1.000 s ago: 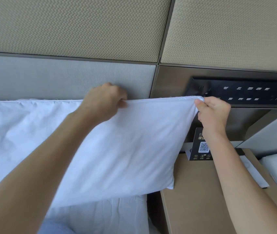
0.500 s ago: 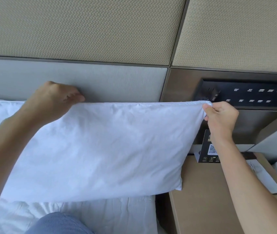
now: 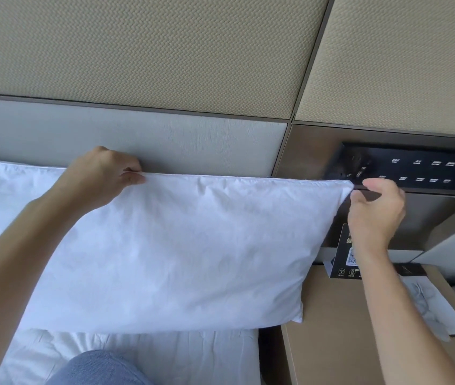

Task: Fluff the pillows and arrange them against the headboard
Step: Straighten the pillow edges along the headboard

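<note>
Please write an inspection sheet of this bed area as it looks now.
Surface: bed sheet white, wrinkled.
Job's things: front pillow upright before the headboard; second pillow behind it at the left.
Clutter: black card and a wrapped packet on the nightstand.
Grippers: left hand pinches the pillow's top edge; right hand pinches its top right corner.
Cables: nothing seen.
Surroundings: switch panel on the wall; a knee on the bed.
</note>
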Demonstrator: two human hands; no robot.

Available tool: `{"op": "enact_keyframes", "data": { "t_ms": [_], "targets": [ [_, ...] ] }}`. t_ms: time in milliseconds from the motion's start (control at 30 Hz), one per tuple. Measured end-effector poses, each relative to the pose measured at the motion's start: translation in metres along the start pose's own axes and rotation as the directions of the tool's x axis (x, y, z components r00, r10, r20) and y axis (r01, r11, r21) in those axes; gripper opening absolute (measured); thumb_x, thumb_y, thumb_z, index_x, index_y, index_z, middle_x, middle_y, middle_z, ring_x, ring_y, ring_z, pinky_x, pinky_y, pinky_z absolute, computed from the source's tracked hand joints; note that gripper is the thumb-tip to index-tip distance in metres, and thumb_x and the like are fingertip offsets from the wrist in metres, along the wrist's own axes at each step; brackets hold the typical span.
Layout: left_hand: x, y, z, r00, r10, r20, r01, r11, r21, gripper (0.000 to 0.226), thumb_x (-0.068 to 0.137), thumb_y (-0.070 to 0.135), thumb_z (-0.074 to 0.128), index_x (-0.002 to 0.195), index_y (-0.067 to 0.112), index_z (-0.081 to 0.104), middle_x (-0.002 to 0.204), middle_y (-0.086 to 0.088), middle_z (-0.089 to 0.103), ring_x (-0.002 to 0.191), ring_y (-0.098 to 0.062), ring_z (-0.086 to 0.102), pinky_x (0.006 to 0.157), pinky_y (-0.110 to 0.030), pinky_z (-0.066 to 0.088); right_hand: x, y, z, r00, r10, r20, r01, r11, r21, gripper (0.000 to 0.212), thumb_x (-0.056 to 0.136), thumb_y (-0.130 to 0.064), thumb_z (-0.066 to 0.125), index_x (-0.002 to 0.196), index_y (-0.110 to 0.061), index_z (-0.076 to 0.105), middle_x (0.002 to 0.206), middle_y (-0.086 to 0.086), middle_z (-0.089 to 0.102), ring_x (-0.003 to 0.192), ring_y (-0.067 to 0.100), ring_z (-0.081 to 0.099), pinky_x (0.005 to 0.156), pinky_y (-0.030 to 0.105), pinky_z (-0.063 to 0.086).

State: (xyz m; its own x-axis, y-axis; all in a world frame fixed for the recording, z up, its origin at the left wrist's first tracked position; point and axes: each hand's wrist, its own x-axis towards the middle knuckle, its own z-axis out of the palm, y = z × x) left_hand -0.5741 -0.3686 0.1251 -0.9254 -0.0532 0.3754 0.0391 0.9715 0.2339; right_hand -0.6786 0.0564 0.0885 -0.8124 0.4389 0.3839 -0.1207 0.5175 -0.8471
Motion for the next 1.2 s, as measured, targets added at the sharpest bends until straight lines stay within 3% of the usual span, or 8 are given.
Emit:
{"op": "enact_keyframes", "data": {
  "t_ms": [100,200,367,533,833,967,1100,1200],
  "targets": [
    [0.000,0.000,0.002,1.000,-0.008,0.014,0.008,1.000,-0.008,0.009,0.084,0.020,0.078,0.082,0.013,0.073,0.060,-0.008,0.060,0.066,-0.035,0.057,0.063,-0.046,0.054,-0.033,-0.045,0.019,0.945,-0.323,0.049,0.325,0.945,-0.028,0.023,0.080,0.003,0.061,0.099,-0.007,0.069,0.107,0.014,0.061,0.092,0.032,0.063,0.085,0.034,0.047],
    [0.002,0.001,0.002,1.000,-0.005,0.023,0.006,1.000,-0.026,0.009,0.085,0.018,0.077,0.081,0.012,0.072,0.057,-0.008,0.056,0.063,-0.035,0.055,0.062,-0.045,0.054,-0.075,-0.088,0.058,0.755,-0.561,0.341,0.536,0.826,0.171,0.013,0.082,0.001,0.061,0.090,-0.007,0.068,0.095,0.009,0.063,0.084,0.027,0.062,0.072,0.041,0.053],
    [-0.001,0.000,0.002,1.000,0.008,0.012,-0.007,0.998,-0.058,0.009,0.085,0.016,0.077,0.080,0.011,0.072,0.059,-0.009,0.059,0.062,-0.036,0.055,0.060,-0.045,0.053,-0.141,-0.136,0.113,0.533,-0.520,0.668,0.640,0.764,0.084,0.018,0.095,-0.018,0.055,0.111,-0.012,0.061,0.116,0.006,0.059,0.099,0.039,0.061,0.078,0.047,0.051],
    [-0.001,-0.006,0.003,0.999,0.042,0.034,-0.040,0.997,-0.069,0.009,0.087,0.019,0.074,0.081,0.014,0.069,0.064,-0.010,0.062,0.063,-0.036,0.055,0.058,-0.044,0.052,-0.150,-0.152,0.129,0.593,-0.424,0.684,0.595,0.804,-0.018,0.009,0.095,-0.010,0.052,0.102,-0.011,0.058,0.111,0.009,0.058,0.100,0.040,0.057,0.075,0.043,0.049],
    [-0.015,-0.063,-0.020,0.999,-0.012,0.038,0.011,0.999,0.032,0.006,0.088,0.020,0.073,0.085,0.016,0.069,0.074,-0.013,0.067,0.071,-0.038,0.061,0.064,-0.046,0.055,-0.139,-0.150,0.132,0.669,-0.397,0.628,0.529,0.848,-0.028,0.012,0.089,-0.006,0.056,0.077,-0.009,0.056,0.083,0.005,0.058,0.079,0.031,0.055,0.057,0.032,0.037],
    [-0.026,-0.090,-0.036,0.999,-0.042,0.018,0.041,0.998,0.056,0.006,0.087,0.020,0.072,0.084,0.021,0.067,0.074,-0.011,0.068,0.068,-0.037,0.063,0.063,-0.045,0.056,-0.138,-0.148,0.134,0.694,-0.377,0.614,0.495,0.869,-0.026,0.015,0.087,-0.003,0.058,0.074,-0.011,0.058,0.079,0.002,0.060,0.078,0.029,0.058,0.059,0.033,0.044],
    [-0.034,-0.102,-0.049,0.999,-0.043,0.004,0.042,0.994,0.102,0.006,0.087,0.014,0.074,0.083,0.012,0.070,0.074,-0.009,0.068,0.067,-0.034,0.061,0.062,-0.044,0.055,-0.143,-0.155,0.138,0.688,-0.359,0.630,0.455,0.890,0.010,0.005,0.089,-0.010,0.062,0.088,-0.012,0.067,0.094,0.004,0.069,0.093,0.028,0.063,0.072,0.039,0.054],
    [-0.038,-0.104,-0.054,0.999,-0.041,0.007,0.040,0.994,0.102,0.009,0.089,0.015,0.072,0.082,0.011,0.068,0.070,-0.007,0.063,0.065,-0.029,0.054,0.062,-0.042,0.053,-0.156,-0.172,0.149,0.630,-0.374,0.681,0.475,0.879,0.044,0.018,0.090,-0.018,0.063,0.106,-0.010,0.067,0.111,0.004,0.069,0.105,0.027,0.061,0.082,0.041,0.053]
  ]
}}
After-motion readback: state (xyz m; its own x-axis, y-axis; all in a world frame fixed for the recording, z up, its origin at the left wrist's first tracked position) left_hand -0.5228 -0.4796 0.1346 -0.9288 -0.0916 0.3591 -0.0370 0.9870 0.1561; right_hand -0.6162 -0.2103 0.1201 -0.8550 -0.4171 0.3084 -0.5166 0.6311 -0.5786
